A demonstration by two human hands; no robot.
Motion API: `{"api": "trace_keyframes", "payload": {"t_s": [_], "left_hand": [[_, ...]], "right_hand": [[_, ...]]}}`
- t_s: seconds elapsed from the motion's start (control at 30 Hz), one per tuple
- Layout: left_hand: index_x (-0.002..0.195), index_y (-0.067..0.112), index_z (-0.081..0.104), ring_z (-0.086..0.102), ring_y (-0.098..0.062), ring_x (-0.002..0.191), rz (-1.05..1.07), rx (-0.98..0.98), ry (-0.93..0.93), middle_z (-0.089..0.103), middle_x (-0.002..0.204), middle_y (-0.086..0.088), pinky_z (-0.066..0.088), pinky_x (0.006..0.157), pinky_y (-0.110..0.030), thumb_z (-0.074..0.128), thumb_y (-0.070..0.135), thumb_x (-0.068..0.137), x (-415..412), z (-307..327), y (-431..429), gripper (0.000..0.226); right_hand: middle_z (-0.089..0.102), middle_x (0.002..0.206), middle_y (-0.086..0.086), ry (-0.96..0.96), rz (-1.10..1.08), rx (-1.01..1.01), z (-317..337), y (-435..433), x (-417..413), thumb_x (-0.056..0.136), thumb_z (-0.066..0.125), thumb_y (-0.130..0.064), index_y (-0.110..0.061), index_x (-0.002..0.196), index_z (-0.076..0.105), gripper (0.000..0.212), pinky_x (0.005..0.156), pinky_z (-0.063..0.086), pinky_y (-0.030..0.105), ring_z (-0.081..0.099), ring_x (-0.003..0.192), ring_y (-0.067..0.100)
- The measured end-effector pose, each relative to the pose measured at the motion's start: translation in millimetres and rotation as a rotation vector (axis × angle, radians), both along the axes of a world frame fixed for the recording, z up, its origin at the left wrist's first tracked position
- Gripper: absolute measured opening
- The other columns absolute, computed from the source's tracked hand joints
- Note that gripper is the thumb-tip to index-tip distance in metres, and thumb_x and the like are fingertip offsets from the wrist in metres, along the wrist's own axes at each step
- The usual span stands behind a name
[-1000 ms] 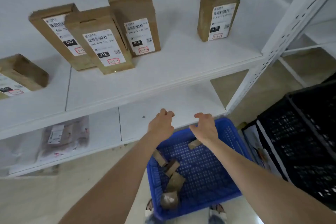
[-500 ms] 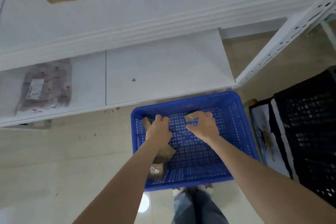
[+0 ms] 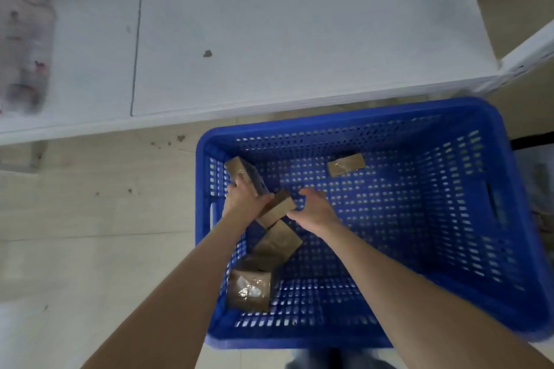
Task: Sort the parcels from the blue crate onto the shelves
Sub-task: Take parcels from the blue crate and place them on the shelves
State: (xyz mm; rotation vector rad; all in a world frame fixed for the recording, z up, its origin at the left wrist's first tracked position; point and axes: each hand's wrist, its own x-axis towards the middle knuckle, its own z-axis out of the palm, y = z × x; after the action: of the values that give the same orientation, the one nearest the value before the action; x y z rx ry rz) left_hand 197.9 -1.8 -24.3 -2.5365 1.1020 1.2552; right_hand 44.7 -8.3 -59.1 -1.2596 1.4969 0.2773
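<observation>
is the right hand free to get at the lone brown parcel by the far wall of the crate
Probably yes. The right hand is open and empty inside the blue crate, and only bare crate floor lies between it and the lone parcel by the far wall.

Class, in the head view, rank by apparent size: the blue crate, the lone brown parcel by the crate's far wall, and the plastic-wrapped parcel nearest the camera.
1. blue crate
2. plastic-wrapped parcel
3. lone brown parcel

The wrapped one sits nearer the camera, so their true order is unsure.
</observation>
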Motion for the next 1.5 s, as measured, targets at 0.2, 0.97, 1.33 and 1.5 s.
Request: {"api": "trace_keyframes", "payload": {"t_s": [0.2,0.97,1.33,1.5], "left_hand": [[0.150,0.020,0.006,0.016,-0.039,0.137,0.049,-0.030,-0.157,0.007,0.153,-0.020,0.034,0.103,-0.050,0.063,0.044,0.085,-1,-72,-15,0.090],[0.126,0.014,0.048,0.054,-0.024,0.094,0.503,-0.235,0.411,0.056,0.103,-0.005,0.049,0.078,-0.039,0.047,0.005,0.085,-17,99,-17,0.042],[0.144,0.023,0.033,0.056,-0.013,0.084,0.494,-0.362,0.555,0.053,0.118,-0.004,0.046,0.065,-0.025,0.050,0.018,0.094,-15,345,-20,0.052],[0.145,0.022,0.032,0.051,-0.021,0.114,0.040,-0.444,0.249,0.048,0.129,-0.005,0.043,0.093,-0.031,0.071,0.035,0.081,-9,441,-29,0.076]], "right_hand": [[0.031,0.147,0.007,0.049,0.107,-0.052,-62,-3,-8,0.094,0.058,-0.033,-0.022,0.148,0.027,0.063,0.092,0.051,0.037,0.051,0.121,0.027],[0.036,0.149,0.009,-0.092,-0.662,0.021,91,3,-60,0.082,0.070,-0.046,-0.009,0.150,0.018,0.093,0.103,0.042,0.038,0.042,0.132,0.028],[0.069,0.111,0.009,-0.536,-0.918,0.179,330,-17,-96,0.090,0.064,-0.030,-0.017,0.117,0.060,0.031,0.093,0.048,0.045,0.065,0.097,0.026],[0.070,0.109,0.010,-0.595,-0.774,0.045,433,-40,-106,0.092,0.061,-0.026,-0.020,0.122,0.060,0.030,0.089,0.052,0.046,0.066,0.097,0.029]]}}
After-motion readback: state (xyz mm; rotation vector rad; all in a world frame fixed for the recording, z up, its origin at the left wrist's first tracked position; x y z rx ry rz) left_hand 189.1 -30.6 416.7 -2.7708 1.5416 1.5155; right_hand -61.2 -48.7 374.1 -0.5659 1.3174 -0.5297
